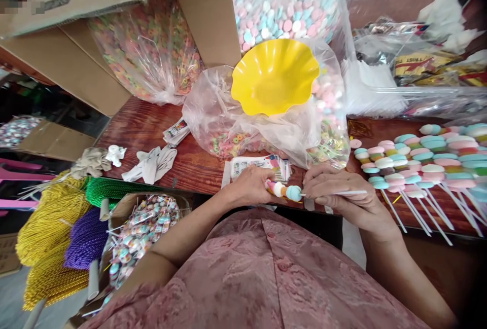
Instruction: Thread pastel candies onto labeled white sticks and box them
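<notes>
A candy skewer (292, 193) lies level between my two hands, at the table's front edge. It carries blue, white, orange and pink candies on a white stick. My left hand (251, 187) is closed round its candy end, partly hiding the candies. My right hand (338, 192) pinches the stick close to the blue candies, and the stick's bare end sticks out to the right. Right behind my left hand lies a stack of printed plastic sleeves (254, 163). Finished-looking candy skewers (426, 159) are piled in rows right of my right hand, sticks toward me.
A yellow wavy bowl (276, 78) rests on clear bags of candies (224, 139). Behind stand a cardboard box (205, 9) and a big bag of pastel candies (289, 20). A clear bin (414, 90) is at the right. White gloves (152, 163) and cord bundles (49, 227) are left.
</notes>
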The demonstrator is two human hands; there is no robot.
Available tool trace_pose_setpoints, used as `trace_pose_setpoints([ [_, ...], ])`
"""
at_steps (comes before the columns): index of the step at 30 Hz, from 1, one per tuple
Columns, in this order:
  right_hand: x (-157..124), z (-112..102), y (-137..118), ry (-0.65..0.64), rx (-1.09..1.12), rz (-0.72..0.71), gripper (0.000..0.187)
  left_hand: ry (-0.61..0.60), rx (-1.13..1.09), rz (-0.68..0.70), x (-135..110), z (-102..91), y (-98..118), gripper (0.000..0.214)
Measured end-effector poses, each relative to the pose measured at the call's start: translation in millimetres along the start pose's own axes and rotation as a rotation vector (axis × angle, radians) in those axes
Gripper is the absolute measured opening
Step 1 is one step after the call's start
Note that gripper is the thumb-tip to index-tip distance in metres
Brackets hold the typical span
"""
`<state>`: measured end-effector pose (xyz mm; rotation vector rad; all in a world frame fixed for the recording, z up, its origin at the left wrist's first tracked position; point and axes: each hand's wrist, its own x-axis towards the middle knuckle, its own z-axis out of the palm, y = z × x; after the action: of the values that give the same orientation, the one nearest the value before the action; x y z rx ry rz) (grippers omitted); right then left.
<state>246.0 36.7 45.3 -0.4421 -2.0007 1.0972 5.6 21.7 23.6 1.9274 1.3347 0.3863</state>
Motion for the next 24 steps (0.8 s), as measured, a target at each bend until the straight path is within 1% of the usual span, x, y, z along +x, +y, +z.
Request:
trace_pose_setpoints([
  [3,5,0,-3,-0.088,-0.034,-0.016,0.017,-0.051,0.018,0.001,0,1.7,3,0.033],
  [5,8,4,-2,-0.07,-0.051,0.007,0.018,-0.07,0.017,0.037,-1,2.8,6,0.03],
  [6,8,7,-1,-0.021,-0.047,0.026,0.018,-0.068,0.006,0.056,-1,3.3,7,0.029],
  [8,7,15,3,0.136,-0.006,0.081,0.015,-0.025,0.004,0.08,-3,4.1,10,0.029],
  [12,-2,35,16,0.505,0.084,0.249,0.008,0.156,0.172,0.122,-9,5.1,10,0.024],
  [14,-8,43,21,0.618,0.122,0.314,0.008,0.21,0.221,0.145,-11,5.7,8,0.022],
  [15,-9,46,23,0.641,0.137,0.332,0.009,0.218,0.218,0.15,-13,6.2,6,0.022],
  [17,-10,51,23,0.631,0.159,0.354,0.01,0.198,0.181,0.159,-14,7.6,4,0.02],
  [21,0,58,16,0.513,0.186,0.376,0.016,0.094,0.072,0.205,-16,12.5,3,0.015],
  [24,8,65,13,0.449,0.189,0.381,0.018,0.048,-0.022,0.181,-16,16.4,6,0.02],
])
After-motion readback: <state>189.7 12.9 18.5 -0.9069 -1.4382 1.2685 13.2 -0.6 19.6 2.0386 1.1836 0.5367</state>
